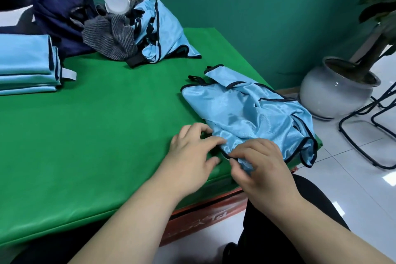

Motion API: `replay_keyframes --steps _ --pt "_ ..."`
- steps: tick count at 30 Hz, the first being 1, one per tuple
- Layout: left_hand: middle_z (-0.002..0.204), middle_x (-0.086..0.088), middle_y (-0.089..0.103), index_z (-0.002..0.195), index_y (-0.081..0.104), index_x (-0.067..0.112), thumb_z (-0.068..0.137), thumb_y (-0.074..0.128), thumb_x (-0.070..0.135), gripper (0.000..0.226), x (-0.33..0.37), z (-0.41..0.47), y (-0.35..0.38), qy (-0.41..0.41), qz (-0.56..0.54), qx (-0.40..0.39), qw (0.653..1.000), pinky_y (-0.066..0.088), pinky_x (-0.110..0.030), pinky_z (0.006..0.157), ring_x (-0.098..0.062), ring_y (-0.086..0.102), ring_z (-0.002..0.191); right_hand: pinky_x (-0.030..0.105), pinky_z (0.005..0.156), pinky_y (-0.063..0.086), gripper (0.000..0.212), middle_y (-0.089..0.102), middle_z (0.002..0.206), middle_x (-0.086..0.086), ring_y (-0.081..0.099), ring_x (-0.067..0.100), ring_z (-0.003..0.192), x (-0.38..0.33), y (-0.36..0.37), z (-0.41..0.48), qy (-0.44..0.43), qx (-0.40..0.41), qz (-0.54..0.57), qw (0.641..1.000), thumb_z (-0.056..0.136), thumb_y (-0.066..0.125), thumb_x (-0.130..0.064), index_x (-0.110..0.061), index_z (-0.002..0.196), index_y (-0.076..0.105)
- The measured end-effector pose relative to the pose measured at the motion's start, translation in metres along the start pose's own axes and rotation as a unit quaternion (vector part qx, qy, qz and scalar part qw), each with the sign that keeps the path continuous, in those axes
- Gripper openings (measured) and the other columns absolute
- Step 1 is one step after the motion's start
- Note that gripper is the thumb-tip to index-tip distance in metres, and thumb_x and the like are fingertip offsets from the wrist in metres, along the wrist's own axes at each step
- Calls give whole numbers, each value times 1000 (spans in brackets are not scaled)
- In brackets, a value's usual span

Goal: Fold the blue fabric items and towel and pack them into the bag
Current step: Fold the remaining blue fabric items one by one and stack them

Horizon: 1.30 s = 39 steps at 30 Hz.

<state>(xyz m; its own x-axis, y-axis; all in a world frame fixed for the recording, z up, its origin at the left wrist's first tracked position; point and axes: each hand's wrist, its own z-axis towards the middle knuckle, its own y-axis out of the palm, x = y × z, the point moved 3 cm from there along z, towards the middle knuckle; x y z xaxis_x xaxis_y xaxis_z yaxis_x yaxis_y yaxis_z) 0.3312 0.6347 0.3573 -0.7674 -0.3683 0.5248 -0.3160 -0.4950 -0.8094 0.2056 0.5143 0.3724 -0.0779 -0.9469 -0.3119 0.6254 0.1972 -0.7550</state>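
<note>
I see a light blue fabric item with dark piping (pixel 252 113), thin and shiny like satin. The table (pixel 96 135) is covered in matt green cloth, faintly felt-like. The grey striped towel (pixel 109 36) looks coarse and fuzzy. The navy bag (pixel 60 6) is dull cloth, the frosted bottle (pixel 116 0) plastic, the round white plant pot (pixel 334 94) glazed and glossy, and the pale floor tiles (pixel 353 188) polished.

crumpled blue item (pixel 252 113) — shiny, dark-trimmed, spread loosely at right edge of green table (pixel 107 135), one corner overhanging | folded blue stack (pixel 25 64) flat, far left | heaped blue item (pixel 162 28) at back, touching grey striped towel (pixel 107 36) — rumpled | navy bag (pixel 57 6) slumped, back left
</note>
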Motion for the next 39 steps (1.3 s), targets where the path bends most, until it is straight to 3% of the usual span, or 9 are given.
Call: replay_keyframes --steps 3,8,11,16,19,24,31,35,39 --pt "127 16 50 115 65 42 88 66 43 27 7 1 5 30 41 2 999 31 -35 102 -12 38 125 32 91 40 11 63 98 -9 57 17 96 9 -8 -8 42 -19 0 999 87 61 -23 -22 94 70" --pt "102 21 58 99 62 35 92 59 33 8 28 -3 3 61 27 11 998 29 -30 96 -8 48 111 30 86 36 9 60 92 -13 56 15 91 10 -26 -20 63 -36 -15 997 88 60 -20 -25 95 63" --pt "89 20 50 96 57 33 93 51 32 7 48 -10 -7 75 35 32 996 30 -29 95 -9 46 99 28 86 37 9 60 91 -15 55 10 91 5 -45 -16 81 -21 8 996 90 59 -19 -26 96 62" --pt "86 16 50 103 59 26 98 50 29 10 83 -6 -62 87 62 39 994 28 -24 81 -16 49 91 6 81 35 13 59 92 -18 50 1 90 -10 -88 13 103 -47 59 992 95 61 -17 -29 97 64" --pt "94 14 59 112 55 32 100 51 37 14 103 -4 -108 18 46 23 999 34 -25 75 -15 53 93 7 79 34 15 63 94 -18 53 1 93 -22 -121 40 69 -34 54 996 94 63 -16 -29 99 69" --pt "115 14 60 118 59 33 98 56 31 20 136 -13 -171 41 117 -12 992 39 -22 92 -5 52 106 12 80 35 22 63 96 -10 57 7 94 -49 -178 75 -17 -58 12 998 96 59 -12 -22 108 74" --pt "111 5 59 111 60 22 100 51 24 15 175 -30 -241 13 209 34 977 39 -28 93 -14 53 107 25 90 44 24 59 103 -13 57 11 102 -88 -239 102 -55 -120 -38 991 99 50 -18 -30 108 68" --pt "98 9 61 97 57 28 101 48 31 10 202 -37 -279 -1 224 91 970 43 -34 83 -15 53 97 21 79 42 24 65 101 -14 59 9 96 -110 -273 115 -48 -125 -41 990 94 52 -17 -30 105 69" --pt "92 12 61 97 58 29 101 48 36 13 226 -46 -310 -8 246 115 962 40 -32 75 -12 52 87 12 63 42 22 66 83 -17 59 0 78 -125 -297 121 -32 -137 -5 990 82 59 -15 -35 88 65"
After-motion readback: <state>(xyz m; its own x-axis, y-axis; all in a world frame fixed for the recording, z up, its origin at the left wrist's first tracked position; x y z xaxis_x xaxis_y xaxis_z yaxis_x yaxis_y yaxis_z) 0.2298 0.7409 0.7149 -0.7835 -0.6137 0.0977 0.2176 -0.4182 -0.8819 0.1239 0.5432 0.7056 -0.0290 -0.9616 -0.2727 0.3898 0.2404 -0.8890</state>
